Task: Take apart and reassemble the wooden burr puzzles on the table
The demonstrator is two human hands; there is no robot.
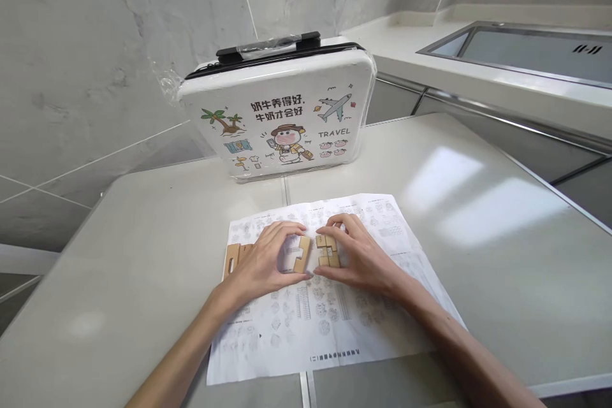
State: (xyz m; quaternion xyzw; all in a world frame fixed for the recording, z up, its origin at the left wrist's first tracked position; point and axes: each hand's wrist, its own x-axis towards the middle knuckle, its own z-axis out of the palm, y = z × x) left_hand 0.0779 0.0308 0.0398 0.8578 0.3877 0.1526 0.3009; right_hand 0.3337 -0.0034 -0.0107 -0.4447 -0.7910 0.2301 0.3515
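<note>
My left hand (268,258) pinches a notched wooden puzzle piece (302,256) by its two ends, thumb near me and fingertips on the far side. Facing it across a narrow gap, my right hand (356,255) grips a small cluster of interlocked wooden puzzle pieces (327,251). Under both hands lies a creased instruction sheet (335,344) printed with small line drawings. More wooden pieces (232,259) rest at the sheet's left edge, partly hidden behind my left hand.
A white cartoon-printed case (287,121) in clear plastic wrap stands upright beyond the sheet. The pale table (143,255) has a seam down its middle. At the right rear is a counter with a metal-rimmed sink (521,54); a grey tiled wall (119,44) rises behind.
</note>
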